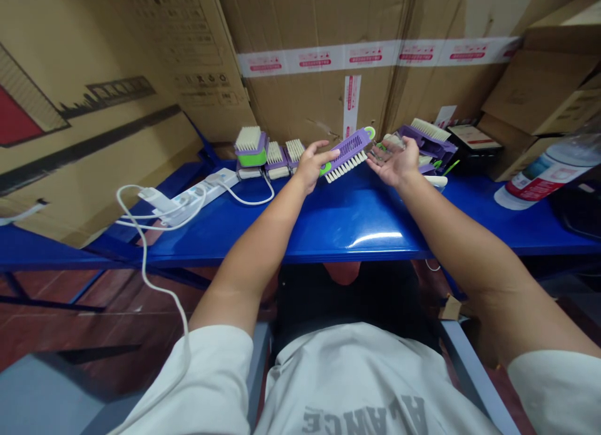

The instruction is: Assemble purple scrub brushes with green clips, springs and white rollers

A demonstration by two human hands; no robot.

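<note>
My left hand (312, 166) is shut on the green end of a purple plastic scrubbing brush (346, 152) with white bristles, which slants up to the right over the blue table (357, 228). My right hand (394, 163) is palm up with its fingers apart, close to the brush's far end. A bit of clear plastic film (381, 151) lies at its fingertips, and I cannot tell whether the hand grips it. Several similar brushes (277, 160) stand to the left, and a purple brush (428, 139) lies just beyond my right hand.
A white power strip (197, 194) with a plugged-in white cable (145, 253) lies on the table's left side, the cable hanging over the edge. Large taped cardboard boxes (319, 66) form the back. A plastic bottle (547, 169) lies at the right.
</note>
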